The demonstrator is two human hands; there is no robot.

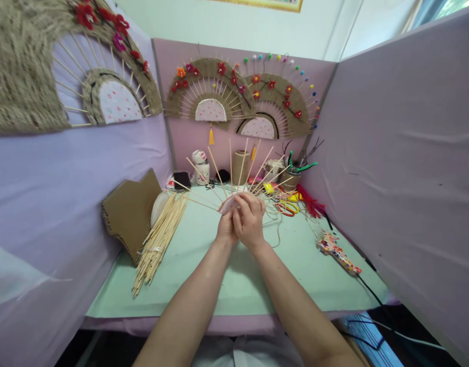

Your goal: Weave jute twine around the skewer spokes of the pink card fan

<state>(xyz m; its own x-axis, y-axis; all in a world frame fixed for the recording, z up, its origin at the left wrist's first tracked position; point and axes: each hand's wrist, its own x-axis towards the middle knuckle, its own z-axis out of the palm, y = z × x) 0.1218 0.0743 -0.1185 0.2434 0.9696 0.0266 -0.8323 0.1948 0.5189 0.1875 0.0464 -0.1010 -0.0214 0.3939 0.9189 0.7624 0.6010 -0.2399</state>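
Both my hands meet above the middle of the green table (234, 275). They hold a half-made fan (231, 178): a small pale half-disc with several thin wooden sticks spreading up and outward. My left hand (226, 228) grips the base from below and behind. My right hand (250, 220) lies over it, fingers curled on the pale base. A thin jute string (277, 230) trails from the fan down to the table at the right.
A bundle of wooden sticks (160, 237) and stacked cardboard pieces (132, 211) lie at the left. Scissors (287, 208), red tassels (311, 205), a tool cup (291, 178), a twine spool (241, 165) and a patterned glue gun (337, 252) crowd the back and right. Finished fans hang on the purple walls (402, 153).
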